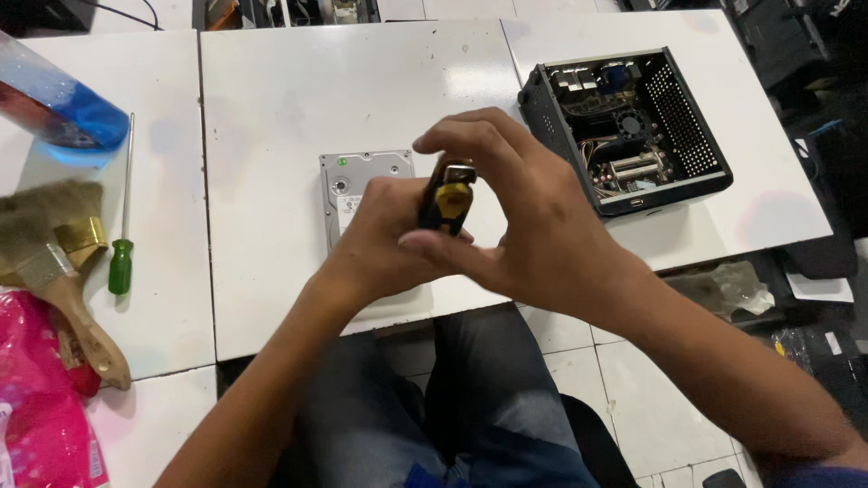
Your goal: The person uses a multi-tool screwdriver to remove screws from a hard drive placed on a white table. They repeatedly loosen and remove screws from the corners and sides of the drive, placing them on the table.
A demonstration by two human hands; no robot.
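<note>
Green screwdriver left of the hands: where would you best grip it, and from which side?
Grip the green screwdriver by its thick green handle, the end nearer the person, coming from above. It lies flat on the table, its thin shaft pointing away. The paintbrush lies close on its left, so its right side looks more open for fingers.

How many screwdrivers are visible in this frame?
2. A green-handled screwdriver lies on the white table at left, beside the paintbrushes. A black-and-yellow-handled one is gripped between both hands over the hard drive. Others may be hidden.
</note>
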